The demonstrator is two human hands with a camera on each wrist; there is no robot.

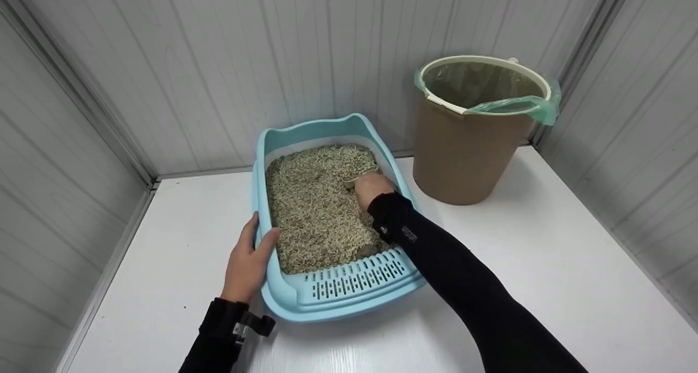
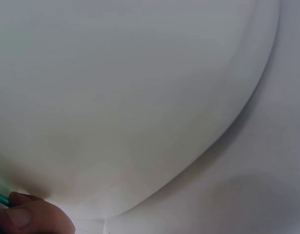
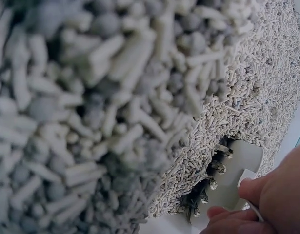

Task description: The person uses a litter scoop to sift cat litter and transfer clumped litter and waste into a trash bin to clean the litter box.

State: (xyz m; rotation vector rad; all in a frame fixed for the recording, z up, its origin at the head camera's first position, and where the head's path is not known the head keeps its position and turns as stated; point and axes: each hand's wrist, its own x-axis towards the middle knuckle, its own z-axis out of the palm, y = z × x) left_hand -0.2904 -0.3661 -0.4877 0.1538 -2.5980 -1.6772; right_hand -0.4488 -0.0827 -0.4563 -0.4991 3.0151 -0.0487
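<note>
One scoop (image 3: 223, 195) digs into litter (image 1: 311, 209) toward the far right of a blue box (image 1: 327, 311).
Left hand (image 1: 248, 266) grips the left rim (image 1: 263, 198), right hand (image 1: 373, 188) the scoop; apparently mid-scoop, next needing a level lift.

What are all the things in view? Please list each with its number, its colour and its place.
Walls: three, pale grey, left, back and right.
Table: one, white, between the walls.
Litter tray: one, light blue, on the table.
Litter: one bed, beige and grey, in the tray.
Scoop: one, pale, in the litter.
Bin: one, brown, right of the tray.
Bag: one, green, see-through, lining the bin.
Sleeves: two, black, left and right.
Wrist straps: two, black, over the sleeve ends.
Left hand: one, bare, gripping the tray's left rim.
Right hand: one, bare, holding the scoop.
</note>
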